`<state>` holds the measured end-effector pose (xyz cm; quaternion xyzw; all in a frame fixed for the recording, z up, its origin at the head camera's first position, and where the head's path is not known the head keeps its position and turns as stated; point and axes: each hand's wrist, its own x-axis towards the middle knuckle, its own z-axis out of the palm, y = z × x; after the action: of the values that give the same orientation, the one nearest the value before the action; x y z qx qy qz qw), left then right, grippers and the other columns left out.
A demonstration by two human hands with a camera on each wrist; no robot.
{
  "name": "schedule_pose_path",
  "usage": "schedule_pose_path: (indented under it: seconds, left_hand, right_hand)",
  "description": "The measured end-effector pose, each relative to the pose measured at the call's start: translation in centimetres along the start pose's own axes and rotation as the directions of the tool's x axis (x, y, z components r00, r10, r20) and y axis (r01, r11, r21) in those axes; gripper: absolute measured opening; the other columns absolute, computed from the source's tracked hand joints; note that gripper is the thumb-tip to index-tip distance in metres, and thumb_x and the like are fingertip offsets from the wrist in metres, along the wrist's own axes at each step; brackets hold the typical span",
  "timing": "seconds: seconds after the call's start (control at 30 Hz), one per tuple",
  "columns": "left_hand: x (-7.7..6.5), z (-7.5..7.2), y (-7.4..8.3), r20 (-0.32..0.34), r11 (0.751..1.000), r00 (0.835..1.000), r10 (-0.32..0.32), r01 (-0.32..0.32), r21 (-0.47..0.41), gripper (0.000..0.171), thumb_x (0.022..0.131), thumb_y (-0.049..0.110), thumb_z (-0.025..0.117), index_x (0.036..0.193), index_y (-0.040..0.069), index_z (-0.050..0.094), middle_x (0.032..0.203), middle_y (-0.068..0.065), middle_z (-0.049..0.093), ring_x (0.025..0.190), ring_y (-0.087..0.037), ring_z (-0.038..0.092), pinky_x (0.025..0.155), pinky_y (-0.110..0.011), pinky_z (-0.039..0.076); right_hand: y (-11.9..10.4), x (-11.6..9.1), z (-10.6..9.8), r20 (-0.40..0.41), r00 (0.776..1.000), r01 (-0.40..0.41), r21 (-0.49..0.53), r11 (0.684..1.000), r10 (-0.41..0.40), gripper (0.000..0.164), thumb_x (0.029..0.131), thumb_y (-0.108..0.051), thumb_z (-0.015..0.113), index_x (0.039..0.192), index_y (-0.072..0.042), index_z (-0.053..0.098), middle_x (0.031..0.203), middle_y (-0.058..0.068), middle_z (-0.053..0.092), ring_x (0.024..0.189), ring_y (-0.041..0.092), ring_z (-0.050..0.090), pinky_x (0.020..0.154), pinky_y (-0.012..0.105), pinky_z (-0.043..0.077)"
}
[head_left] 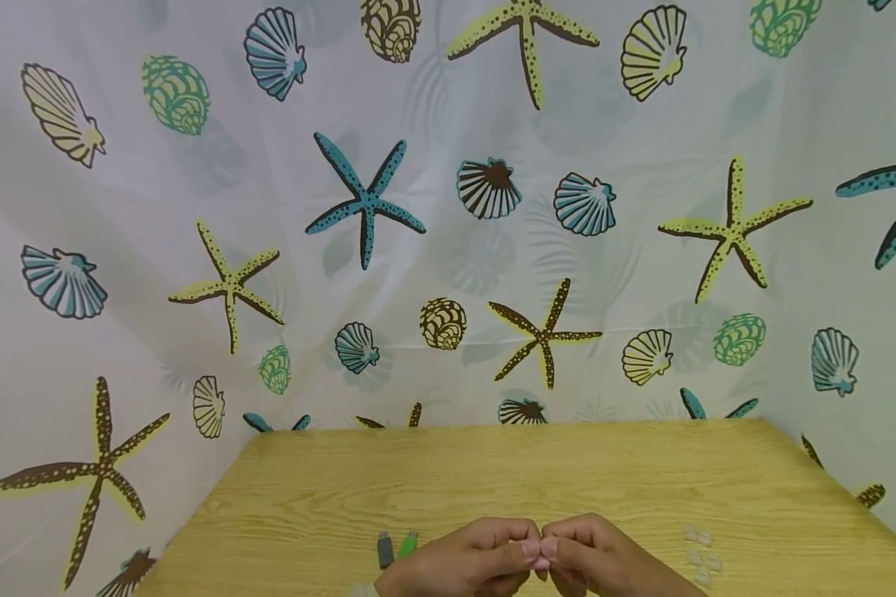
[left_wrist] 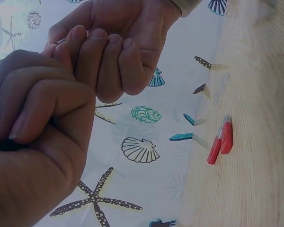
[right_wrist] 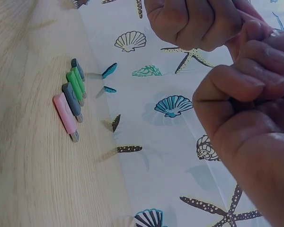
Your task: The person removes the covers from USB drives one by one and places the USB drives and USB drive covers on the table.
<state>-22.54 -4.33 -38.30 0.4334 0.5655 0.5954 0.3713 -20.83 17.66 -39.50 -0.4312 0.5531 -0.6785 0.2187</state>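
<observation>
In the head view my left hand (head_left: 478,555) and right hand (head_left: 597,551) meet at the near edge of the table, thumb tips side by side. Between their fingertips they pinch a small pink flash drive (head_left: 541,564), mostly covered by the fingers. I cannot tell which end each hand grips. Seen from the left wrist, the left hand (left_wrist: 42,104) has its fingers curled in, and the right hand (left_wrist: 118,56) faces it with bent fingers. From the right wrist, the right hand (right_wrist: 251,94) is closed up against the left hand (right_wrist: 199,21).
Left of the hands lie a grey flash drive (head_left: 385,550) and a green flash drive (head_left: 408,545). The right wrist view shows several in a row, including a pink one (right_wrist: 65,116). Small clear caps (head_left: 704,539) sit at right. Two red flash drives (left_wrist: 226,137) appear in the left wrist view.
</observation>
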Motion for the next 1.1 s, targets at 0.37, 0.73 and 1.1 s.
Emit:
schedule_pose_path:
  seconds: [0.37, 0.73, 1.1]
  left_hand:
    - [0.0, -0.3, 0.0, -0.011, 0.998, 0.998, 0.056, -0.056, 0.023, 0.039, 0.108, 0.021, 0.030, 0.111, -0.017, 0.040, 0.058, 0.004, 0.030, 0.043, -0.012, 0.019, 0.040, -0.033, 0.017]
    - [0.1, -0.3, -0.5, -0.109, 0.999, 0.994, -0.028, 0.024, -0.040, 0.043, 0.107, 0.023, 0.035, 0.114, -0.019, 0.038, 0.067, 0.002, 0.053, 0.049, -0.006, 0.038, 0.049, -0.020, 0.033]
    - [-0.1, -1.1, -0.2, -0.240, 0.986, 0.966, -0.093, 0.123, 0.113, 0.039, 0.103, 0.029, 0.047, 0.116, -0.004, 0.063, 0.108, 0.001, 0.066, 0.088, -0.012, 0.060, 0.056, -0.021, 0.044]
  right_hand:
    - [-0.4, 0.0, -0.3, 0.047, 0.998, 0.035, 0.012, 0.999, -0.036, 0.035, 0.105, -0.002, 0.020, 0.075, 0.009, 0.035, 0.064, 0.017, 0.027, 0.054, 0.025, 0.024, 0.054, 0.034, 0.028]
    - [-1.3, -0.9, -1.8, -0.075, 0.997, 0.016, -0.217, 0.976, -0.032, 0.034, 0.104, 0.001, 0.025, 0.078, 0.007, 0.045, 0.062, 0.019, 0.032, 0.050, 0.028, 0.026, 0.045, 0.038, 0.028]
    - [-4.2, -2.7, -3.1, -0.223, 0.974, -0.130, -0.404, 0.906, 0.041, 0.030, 0.104, -0.006, 0.038, 0.105, -0.001, 0.068, 0.074, 0.007, 0.056, 0.065, 0.018, 0.053, 0.062, 0.034, 0.052]
